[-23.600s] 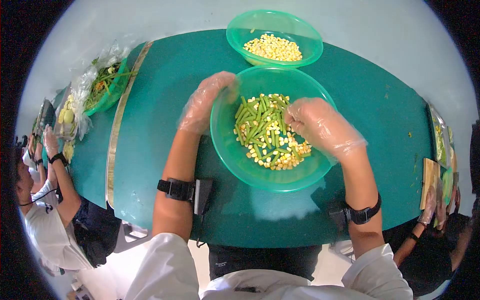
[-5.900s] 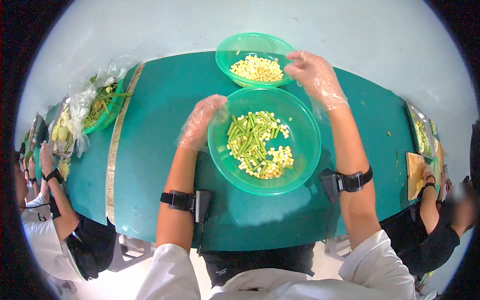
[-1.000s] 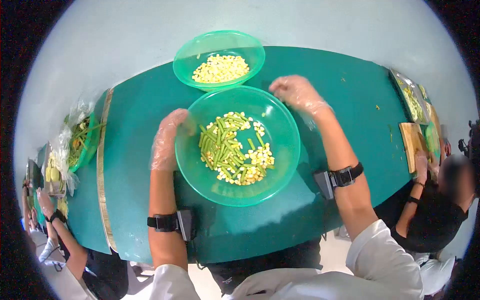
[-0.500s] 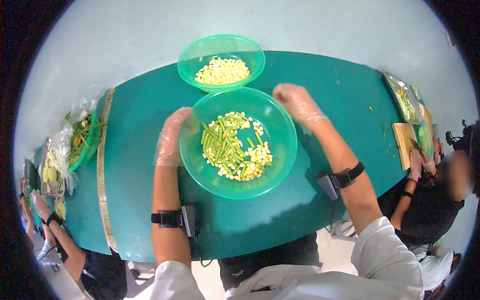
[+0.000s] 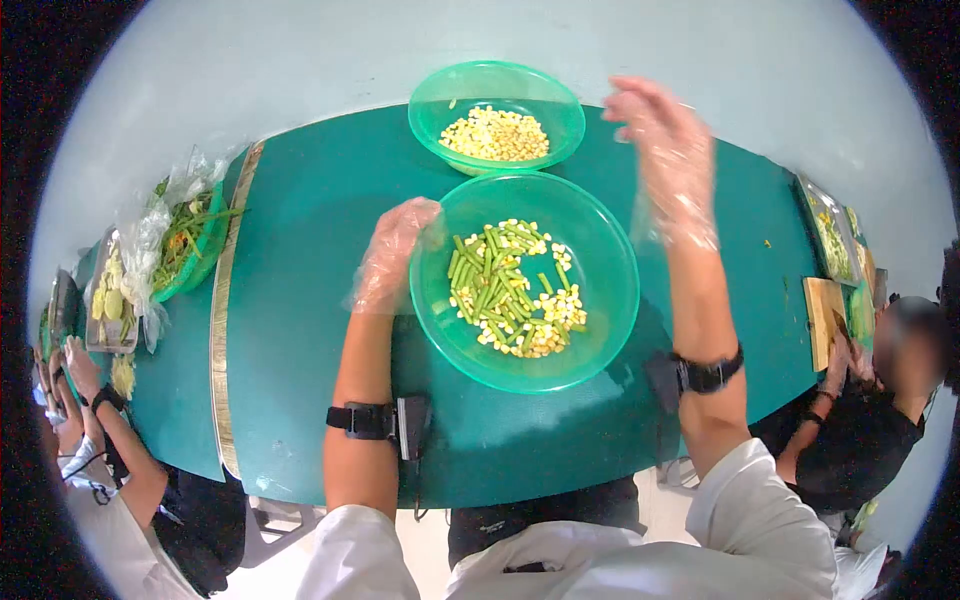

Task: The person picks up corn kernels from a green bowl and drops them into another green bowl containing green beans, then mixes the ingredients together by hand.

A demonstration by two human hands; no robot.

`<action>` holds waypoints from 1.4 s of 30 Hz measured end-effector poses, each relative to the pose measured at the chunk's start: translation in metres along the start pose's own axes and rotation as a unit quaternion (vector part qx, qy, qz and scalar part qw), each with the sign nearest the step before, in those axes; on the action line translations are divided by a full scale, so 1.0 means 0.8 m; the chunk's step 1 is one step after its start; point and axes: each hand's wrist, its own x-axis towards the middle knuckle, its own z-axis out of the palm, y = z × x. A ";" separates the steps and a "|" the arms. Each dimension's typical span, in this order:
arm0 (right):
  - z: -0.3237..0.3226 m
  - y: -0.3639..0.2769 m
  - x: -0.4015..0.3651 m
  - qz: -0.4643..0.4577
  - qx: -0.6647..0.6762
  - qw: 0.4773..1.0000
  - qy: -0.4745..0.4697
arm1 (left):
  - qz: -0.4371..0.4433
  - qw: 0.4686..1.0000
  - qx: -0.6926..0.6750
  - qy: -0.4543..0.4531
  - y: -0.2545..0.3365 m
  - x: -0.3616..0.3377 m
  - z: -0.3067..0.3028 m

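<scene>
A translucent green plastic bowl stands on the table in front of me, with cut green bean pieces and pale yellow corn kernels inside. My left hand, in a clear plastic glove, grips the bowl's left rim, its fingertips partly hidden. Up beyond the bowl's right side, my gloved right hand is raised clear of the rim, fingers apart with nothing in them. Just behind, a second green bowl holds more corn kernels and touches or nearly touches the first.
At left, across a table seam, are a green basket of vegetable scraps with plastic bags and a tray of cut vegetables. A co-worker at right works at a cutting board beside a vegetable tray. Another person's hand is far left.
My right hand has moved up and to the right, away from the near bowl's rim, and its fingers have opened. My left hand stays at the rim. The whole view has shifted slightly.
</scene>
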 end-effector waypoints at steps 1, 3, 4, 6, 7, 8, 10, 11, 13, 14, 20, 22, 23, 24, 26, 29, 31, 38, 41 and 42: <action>-0.009 -0.021 -0.009 -0.025 0.040 0.998 0.049 | 0.002 1.000 0.024 0.004 0.004 -0.002 0.001; -0.036 -0.045 -0.028 -0.094 0.145 0.977 0.122 | 0.043 0.997 0.053 0.034 0.002 -0.007 0.008; -0.056 -0.053 -0.035 -0.164 0.210 0.956 0.123 | 0.048 0.996 0.057 0.040 0.003 -0.008 0.008; -0.101 -0.073 -0.065 -0.270 0.284 0.910 0.134 | 0.037 0.997 0.054 0.040 0.007 -0.009 0.007; -0.127 -0.084 -0.088 -0.305 0.293 0.893 0.153 | 0.024 0.998 0.047 0.036 0.009 -0.008 0.007; -0.160 -0.088 -0.118 -0.348 0.288 0.862 0.229 | 0.017 0.998 0.040 0.051 0.003 -0.004 0.005; -0.188 -0.118 -0.151 -0.422 0.281 0.818 0.273 | -0.006 0.996 0.025 0.080 -0.020 -0.003 0.002; -0.185 -0.144 -0.155 -0.458 0.288 0.808 0.234 | -0.004 0.998 0.016 0.058 -0.014 -0.006 0.004; -0.154 -0.192 -0.154 -0.468 0.290 0.823 0.137 | 0.003 1.000 -0.002 0.012 0.008 -0.007 0.006; -0.154 -0.187 -0.164 -0.500 0.292 0.791 0.200 | -0.013 1.000 -0.018 0.015 0.009 -0.008 0.007; -0.195 -0.176 -0.203 -0.508 0.211 0.826 0.125 | -0.057 0.994 -0.062 0.062 0.021 -0.009 0.021; -0.196 -0.176 -0.205 -0.504 0.210 0.830 0.112 | -0.062 0.994 -0.074 0.048 0.016 -0.006 0.016; -0.196 -0.174 -0.205 -0.502 0.212 0.832 0.107 | -0.056 0.996 -0.058 0.047 0.014 -0.006 0.015; -0.194 -0.172 -0.205 -0.500 0.215 0.833 0.100 | -0.050 0.997 -0.043 0.046 0.016 -0.008 0.015; -0.192 -0.171 -0.205 -0.497 0.232 0.832 0.082 | -0.045 0.998 -0.031 0.045 0.018 -0.009 0.015; -0.184 -0.167 -0.200 -0.486 0.300 0.820 0.026 | -0.046 0.997 -0.043 0.043 0.018 -0.009 0.016; -0.174 -0.166 -0.193 -0.457 0.425 0.778 -0.067 | -0.044 0.997 -0.049 0.042 0.015 -0.007 0.016; -0.148 -0.160 -0.179 -0.222 0.801 0.403 -0.384 | -0.047 0.997 -0.049 0.038 0.012 -0.007 0.013; -0.148 -0.163 -0.180 -0.155 0.838 0.316 -0.416 | -0.050 0.995 -0.066 0.051 0.015 -0.009 0.018; -0.148 -0.166 -0.181 -0.137 0.846 0.294 -0.424 | -0.051 0.995 -0.067 0.048 0.015 -0.009 0.018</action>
